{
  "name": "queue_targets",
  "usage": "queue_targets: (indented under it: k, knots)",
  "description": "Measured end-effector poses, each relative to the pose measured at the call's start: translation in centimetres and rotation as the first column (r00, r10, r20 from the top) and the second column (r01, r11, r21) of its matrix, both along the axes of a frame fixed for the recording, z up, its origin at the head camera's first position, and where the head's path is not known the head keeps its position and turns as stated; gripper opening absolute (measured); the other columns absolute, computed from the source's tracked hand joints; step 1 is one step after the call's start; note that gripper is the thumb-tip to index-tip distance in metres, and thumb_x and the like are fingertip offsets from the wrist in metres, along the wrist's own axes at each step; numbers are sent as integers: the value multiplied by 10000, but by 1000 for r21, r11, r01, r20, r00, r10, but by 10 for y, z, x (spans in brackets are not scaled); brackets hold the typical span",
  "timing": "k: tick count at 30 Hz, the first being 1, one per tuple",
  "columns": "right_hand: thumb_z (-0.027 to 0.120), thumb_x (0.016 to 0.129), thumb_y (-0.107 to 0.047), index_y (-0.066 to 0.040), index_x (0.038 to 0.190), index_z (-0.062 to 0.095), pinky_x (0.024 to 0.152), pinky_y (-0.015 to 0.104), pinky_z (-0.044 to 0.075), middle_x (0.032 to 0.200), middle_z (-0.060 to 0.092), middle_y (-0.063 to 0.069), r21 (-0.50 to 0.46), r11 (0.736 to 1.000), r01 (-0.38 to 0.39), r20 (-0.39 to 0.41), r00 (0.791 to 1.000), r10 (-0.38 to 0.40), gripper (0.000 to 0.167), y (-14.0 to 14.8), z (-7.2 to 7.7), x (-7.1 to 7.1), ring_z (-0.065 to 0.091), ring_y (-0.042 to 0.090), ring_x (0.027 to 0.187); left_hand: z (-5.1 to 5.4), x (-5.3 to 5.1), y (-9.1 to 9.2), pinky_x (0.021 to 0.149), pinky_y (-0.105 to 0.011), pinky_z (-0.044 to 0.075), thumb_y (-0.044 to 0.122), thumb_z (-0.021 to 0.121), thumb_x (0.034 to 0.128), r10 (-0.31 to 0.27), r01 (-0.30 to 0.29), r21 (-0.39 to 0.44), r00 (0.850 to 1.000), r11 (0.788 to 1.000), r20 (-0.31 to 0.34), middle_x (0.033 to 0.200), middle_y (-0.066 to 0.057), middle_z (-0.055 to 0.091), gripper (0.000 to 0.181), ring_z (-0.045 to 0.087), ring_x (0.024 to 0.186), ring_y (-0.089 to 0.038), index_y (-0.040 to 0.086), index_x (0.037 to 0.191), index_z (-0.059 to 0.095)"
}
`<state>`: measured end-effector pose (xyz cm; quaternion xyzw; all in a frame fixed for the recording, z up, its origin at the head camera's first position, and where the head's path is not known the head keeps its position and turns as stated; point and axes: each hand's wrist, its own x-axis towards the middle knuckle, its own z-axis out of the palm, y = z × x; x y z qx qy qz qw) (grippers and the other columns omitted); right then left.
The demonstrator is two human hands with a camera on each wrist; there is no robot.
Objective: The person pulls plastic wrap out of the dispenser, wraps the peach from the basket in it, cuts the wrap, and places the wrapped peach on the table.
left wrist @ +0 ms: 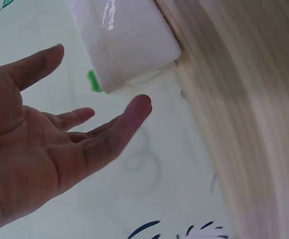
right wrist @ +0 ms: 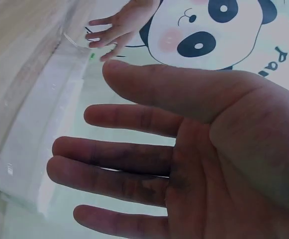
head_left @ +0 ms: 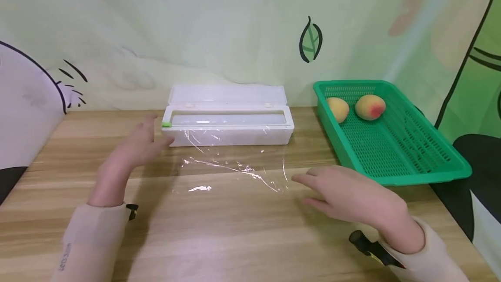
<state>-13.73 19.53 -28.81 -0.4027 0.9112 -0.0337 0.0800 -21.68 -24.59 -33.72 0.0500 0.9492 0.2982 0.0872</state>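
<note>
A white cling film dispenser [head_left: 231, 137] stands at the back of the table, its lid [head_left: 228, 95] tipped back and a film roll [head_left: 228, 119] inside. A green slide cutter [head_left: 166, 124] sits at its left end. Clear cling film [head_left: 235, 169] hangs over the front and lies wrinkled on the wood. My left hand [head_left: 137, 145], fingers spread, is beside the dispenser's left end; the left wrist view shows a bare palm [left wrist: 40, 144]. To the right of the film is my right hand [head_left: 348, 193], its fingers [right wrist: 114, 174] extended and holding nothing.
A green plastic basket [head_left: 407, 180] stands on the right, with one peach [head_left: 370, 107] and another peach [head_left: 338, 109] near its back left corner. Behind the table [head_left: 219, 238] hangs a printed cloth [head_left: 235, 25].
</note>
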Motion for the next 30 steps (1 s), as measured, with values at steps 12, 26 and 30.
queue_targets:
  k: [12,26,30]
  knots:
    - [741,968,-264,-100,1320,645,771,365,550,1028,649,-70,-11,999,40,-156,987,-41,400,16,43,-6,620,102,871,-13,-20,14,935,-586,452,352,599,1039,9,-3,116,999,993,-48,1279,-306,495,651,483,1100,-408,-138,1409,382]
    - [660,1015,-214,-36,1194,692,770,460,540,963,725,35,-77,949,307,-31,950,-310,255,65,67,-106,674,194,841,-17,-24,17,656,-389,456,424,603,1029,120,-119,44,992,992,-25,1006,-212,493,634,492,830,-314,-146,1242,423]
    - [621,1029,-204,18,1209,669,763,495,526,959,718,92,-23,933,359,4,933,-359,289,78,62,-136,649,232,798,-17,-26,21,635,-383,458,433,608,1023,127,-126,30,992,992,-22,986,-209,487,623,490,811,-312,-136,1205,433]
